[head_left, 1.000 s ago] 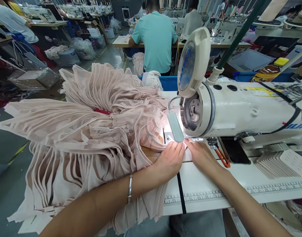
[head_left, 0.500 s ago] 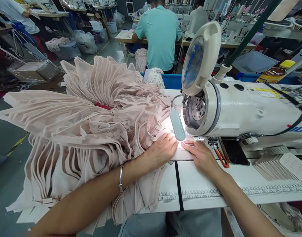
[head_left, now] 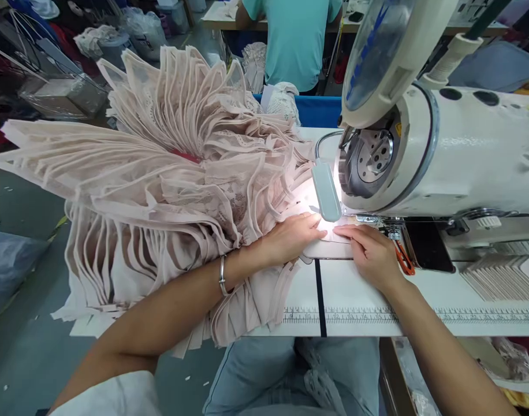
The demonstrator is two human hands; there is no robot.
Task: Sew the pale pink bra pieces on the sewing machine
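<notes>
Fabric piece [head_left: 329, 248] flat under both hands' fingertips.

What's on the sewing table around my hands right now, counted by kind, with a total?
Hands pressing the fabric piece: 2, left hand and right hand
Sewing machine: 1
Lamp: 1
Pink fabric pile: 1
Orange-handled snips: 1
Bracelet: 1
Total: 7
</notes>
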